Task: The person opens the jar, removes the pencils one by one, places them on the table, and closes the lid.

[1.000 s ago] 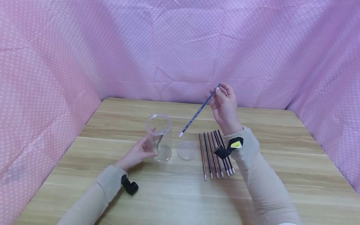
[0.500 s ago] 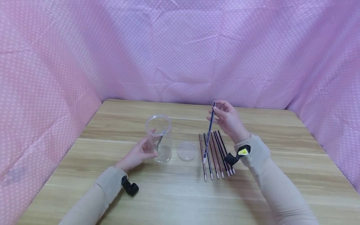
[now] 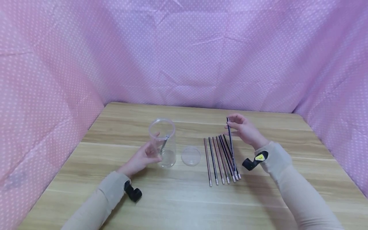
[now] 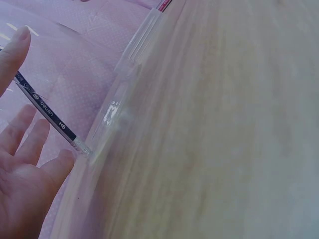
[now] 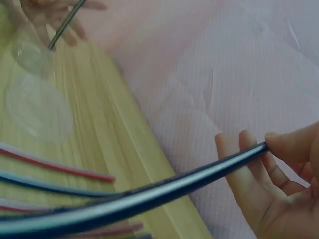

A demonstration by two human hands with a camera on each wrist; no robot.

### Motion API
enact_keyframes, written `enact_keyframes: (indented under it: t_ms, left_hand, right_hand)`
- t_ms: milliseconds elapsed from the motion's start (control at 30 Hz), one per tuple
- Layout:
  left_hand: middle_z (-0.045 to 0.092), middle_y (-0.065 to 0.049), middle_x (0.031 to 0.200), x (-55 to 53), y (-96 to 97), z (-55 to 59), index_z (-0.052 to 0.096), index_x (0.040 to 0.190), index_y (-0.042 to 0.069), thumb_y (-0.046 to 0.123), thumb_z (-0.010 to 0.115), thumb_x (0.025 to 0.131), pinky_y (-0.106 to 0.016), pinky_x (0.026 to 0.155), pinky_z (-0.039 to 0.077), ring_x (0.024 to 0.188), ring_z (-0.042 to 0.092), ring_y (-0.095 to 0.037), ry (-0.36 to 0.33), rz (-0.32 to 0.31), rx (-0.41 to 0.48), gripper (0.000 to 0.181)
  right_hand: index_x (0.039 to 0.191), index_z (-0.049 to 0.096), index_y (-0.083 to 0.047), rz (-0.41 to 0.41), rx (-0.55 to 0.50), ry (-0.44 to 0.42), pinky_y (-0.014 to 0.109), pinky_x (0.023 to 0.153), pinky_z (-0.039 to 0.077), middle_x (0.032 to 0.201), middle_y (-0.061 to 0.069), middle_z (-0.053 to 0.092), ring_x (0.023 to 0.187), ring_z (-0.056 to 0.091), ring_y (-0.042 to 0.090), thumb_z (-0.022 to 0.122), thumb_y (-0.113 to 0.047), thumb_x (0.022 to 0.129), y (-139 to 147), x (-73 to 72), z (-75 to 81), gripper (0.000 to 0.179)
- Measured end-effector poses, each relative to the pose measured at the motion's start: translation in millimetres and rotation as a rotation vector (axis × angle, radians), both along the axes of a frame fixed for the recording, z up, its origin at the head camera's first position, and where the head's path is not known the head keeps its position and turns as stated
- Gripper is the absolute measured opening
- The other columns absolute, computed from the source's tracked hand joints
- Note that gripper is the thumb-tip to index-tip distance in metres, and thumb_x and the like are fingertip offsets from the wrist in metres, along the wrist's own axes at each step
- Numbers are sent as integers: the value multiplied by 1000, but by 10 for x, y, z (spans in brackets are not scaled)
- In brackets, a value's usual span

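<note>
My left hand [image 3: 141, 159] holds a clear plastic jar [image 3: 172, 147] low on its side, thumb in front and fingers behind. One dark pencil [image 4: 50, 115] marked HB leans inside the jar, eraser end down. My right hand [image 3: 245, 130] pinches a dark blue pencil [image 3: 231, 147] near its upper end, between thumb and fingertips. This pencil stands steeply, eraser end down, over the right side of a row of pencils on the table. Whether its eraser touches the table, I cannot tell. Among the row are a reddish-brown pencil [image 3: 207, 163] and a black pencil [image 3: 213, 161].
A round clear lid [image 3: 191, 156] lies between the jar and the pencil row. The wooden table [image 3: 178, 204] carries everything. Pink dotted cloth [image 3: 184, 64] hangs behind it and at both sides.
My right hand has come down and to the right with its pencil, which has swung from slanting toward the jar to nearly upright over the row. The left hand and jar have stayed in place.
</note>
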State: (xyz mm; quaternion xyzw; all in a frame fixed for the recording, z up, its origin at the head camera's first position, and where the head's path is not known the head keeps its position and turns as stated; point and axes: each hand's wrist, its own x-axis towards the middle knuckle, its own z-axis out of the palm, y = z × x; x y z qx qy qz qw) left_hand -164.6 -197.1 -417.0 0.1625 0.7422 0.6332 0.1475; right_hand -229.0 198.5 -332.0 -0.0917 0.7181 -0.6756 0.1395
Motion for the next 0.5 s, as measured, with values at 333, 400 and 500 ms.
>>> enact_keyframes:
  t_ms: [333, 400, 500]
  left_hand:
    - [33, -20, 150, -16, -12, -15, 13, 153, 21, 6, 72, 80, -53, 114, 24, 137, 31, -39, 16, 5, -12, 95]
    - [32, -21, 150, -10, -7, -14, 13, 153, 20, 6, 72, 80, -53, 114, 24, 137, 31, -40, 18, 6, -16, 95]
    - [32, -22, 150, 0, 5, -2, 13, 153, 18, 5, 71, 80, -54, 114, 24, 137, 31, -41, 16, 5, -13, 94]
  right_hand:
    - [133, 28, 14, 28, 282, -33, 42, 88, 55, 106, 7, 50, 94, 59, 11, 47, -5, 97, 279, -144, -222, 45]
    - [132, 30, 14, 28, 298, -45, 40, 87, 55, 107, 9, 51, 92, 60, 10, 48, -4, 97, 326, -171, -284, 44]
    - [129, 32, 14, 29, 272, -75, 35, 83, 57, 103, 9, 53, 89, 60, 10, 48, -1, 96, 382, -206, -381, 40]
